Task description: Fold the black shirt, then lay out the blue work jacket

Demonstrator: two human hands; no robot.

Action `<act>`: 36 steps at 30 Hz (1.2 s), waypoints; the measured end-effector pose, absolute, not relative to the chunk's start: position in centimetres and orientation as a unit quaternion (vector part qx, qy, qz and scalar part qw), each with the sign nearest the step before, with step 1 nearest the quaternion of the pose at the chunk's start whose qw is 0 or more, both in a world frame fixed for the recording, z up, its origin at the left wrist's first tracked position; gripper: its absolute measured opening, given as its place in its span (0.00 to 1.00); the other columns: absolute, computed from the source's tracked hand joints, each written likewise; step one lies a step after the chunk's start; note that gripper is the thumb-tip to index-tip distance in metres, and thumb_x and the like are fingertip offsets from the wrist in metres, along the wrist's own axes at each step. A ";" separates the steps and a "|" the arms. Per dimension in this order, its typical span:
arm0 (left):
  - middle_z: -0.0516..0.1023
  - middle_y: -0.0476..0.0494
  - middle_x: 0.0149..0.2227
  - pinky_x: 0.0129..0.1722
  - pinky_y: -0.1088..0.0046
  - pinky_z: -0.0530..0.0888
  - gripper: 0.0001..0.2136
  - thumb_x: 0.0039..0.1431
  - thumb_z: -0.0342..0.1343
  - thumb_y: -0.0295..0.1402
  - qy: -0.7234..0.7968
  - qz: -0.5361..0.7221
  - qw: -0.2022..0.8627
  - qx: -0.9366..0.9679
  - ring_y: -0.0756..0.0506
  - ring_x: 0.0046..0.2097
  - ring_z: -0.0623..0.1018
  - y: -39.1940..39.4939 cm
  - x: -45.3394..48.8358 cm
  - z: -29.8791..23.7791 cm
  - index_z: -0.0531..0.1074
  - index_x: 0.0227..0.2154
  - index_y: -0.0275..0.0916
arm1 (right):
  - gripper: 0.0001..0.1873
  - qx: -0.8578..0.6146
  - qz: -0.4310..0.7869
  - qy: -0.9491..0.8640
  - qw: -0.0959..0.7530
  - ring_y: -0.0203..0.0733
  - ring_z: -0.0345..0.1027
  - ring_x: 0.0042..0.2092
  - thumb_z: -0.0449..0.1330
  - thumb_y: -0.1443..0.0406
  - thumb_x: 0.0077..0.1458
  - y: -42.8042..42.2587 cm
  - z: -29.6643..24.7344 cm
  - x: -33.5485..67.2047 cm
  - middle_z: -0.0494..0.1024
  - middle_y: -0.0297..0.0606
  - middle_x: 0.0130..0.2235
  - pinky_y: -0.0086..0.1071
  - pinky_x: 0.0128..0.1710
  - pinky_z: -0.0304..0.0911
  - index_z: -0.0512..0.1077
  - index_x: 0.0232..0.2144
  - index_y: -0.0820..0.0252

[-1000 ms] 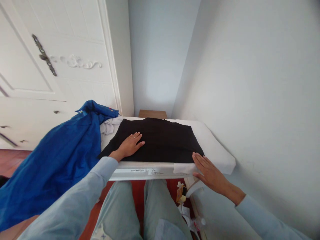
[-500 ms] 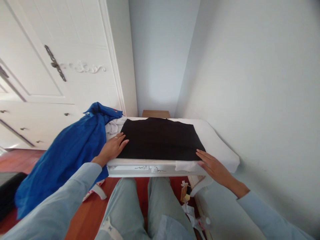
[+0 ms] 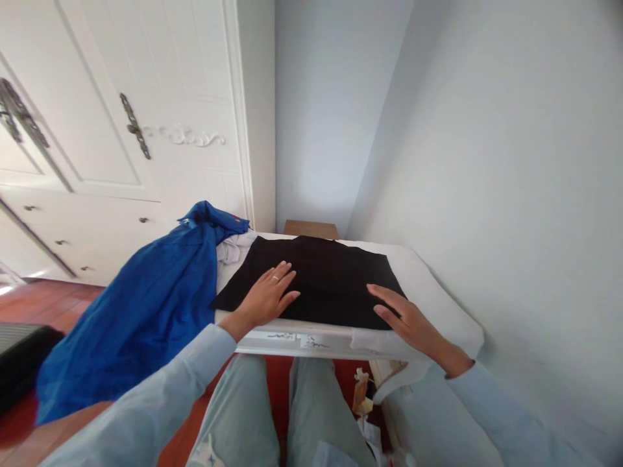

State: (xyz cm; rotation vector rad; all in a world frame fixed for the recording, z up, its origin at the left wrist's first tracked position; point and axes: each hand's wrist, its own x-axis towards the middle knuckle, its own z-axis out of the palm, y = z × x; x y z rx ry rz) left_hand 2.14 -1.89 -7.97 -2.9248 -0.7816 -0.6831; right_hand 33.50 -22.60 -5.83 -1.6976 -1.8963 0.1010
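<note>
A black cloth [image 3: 321,279], perhaps a folded garment, lies spread flat on a narrow white table [image 3: 287,340]. White fabric [image 3: 431,295] covers the tabletop beneath it and shows at the right end. My left hand [image 3: 267,295], with a ring on one finger, is over the left part of the black cloth, fingers stretched out and palm down. Over its right part is my right hand [image 3: 406,321], thumb and fingers apart. Neither hand grips anything; whether the palms press on the cloth I cannot tell.
A blue garment [image 3: 150,298] drapes off the table's left end beside a crumpled white cloth [image 3: 236,248]. Behind it stands a white wardrobe [image 3: 195,84]. A wall [image 3: 496,162] runs along the right. A black case [image 3: 24,357] sits on the floor at far left.
My left hand has moved right, from the black cloth's left edge onto its surface. The right hand has shifted slightly inward. The cloth's near left corner now reaches farther left. The view has turned slightly left.
</note>
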 end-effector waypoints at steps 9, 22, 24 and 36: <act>0.57 0.31 0.69 0.68 0.53 0.52 0.42 0.62 0.38 0.63 -0.295 -0.108 -0.034 -0.949 0.35 0.71 0.55 -1.2 3.6 -10.3 0.60 0.66 0.34 | 0.35 -0.614 0.043 -0.783 0.090 0.52 0.51 0.69 0.45 0.46 0.67 -12.8 -8.5 37.9 0.60 0.48 0.68 0.53 0.68 0.50 0.62 0.66 0.60; 0.56 0.32 0.69 0.68 0.52 0.51 0.43 0.61 0.38 0.65 -0.296 -0.117 -0.030 -0.948 0.35 0.71 0.55 -1.2 3.7 -10.6 0.59 0.67 0.35 | 0.40 -0.727 0.053 -0.680 0.080 0.55 0.44 0.71 0.44 0.44 0.64 -13.2 -10.3 47.2 0.56 0.50 0.70 0.51 0.70 0.41 0.61 0.66 0.65; 0.56 0.32 0.69 0.68 0.52 0.51 0.44 0.61 0.37 0.65 -0.296 -0.111 -0.028 -0.948 0.34 0.71 0.54 -1.2 3.7 -10.6 0.59 0.67 0.34 | 0.40 -0.739 0.049 -0.666 0.088 0.55 0.45 0.71 0.44 0.45 0.64 -13.4 -10.5 47.3 0.56 0.51 0.69 0.51 0.70 0.41 0.61 0.66 0.66; 0.58 0.33 0.68 0.68 0.51 0.53 0.40 0.61 0.42 0.63 -0.291 -0.124 -0.034 -0.948 0.34 0.70 0.56 -0.8 3.7 -10.8 0.60 0.67 0.38 | 0.33 -0.775 0.095 -0.574 0.246 0.58 0.61 0.64 0.49 0.45 0.63 -15.2 -8.9 46.3 0.72 0.53 0.60 0.48 0.66 0.52 0.69 0.57 0.63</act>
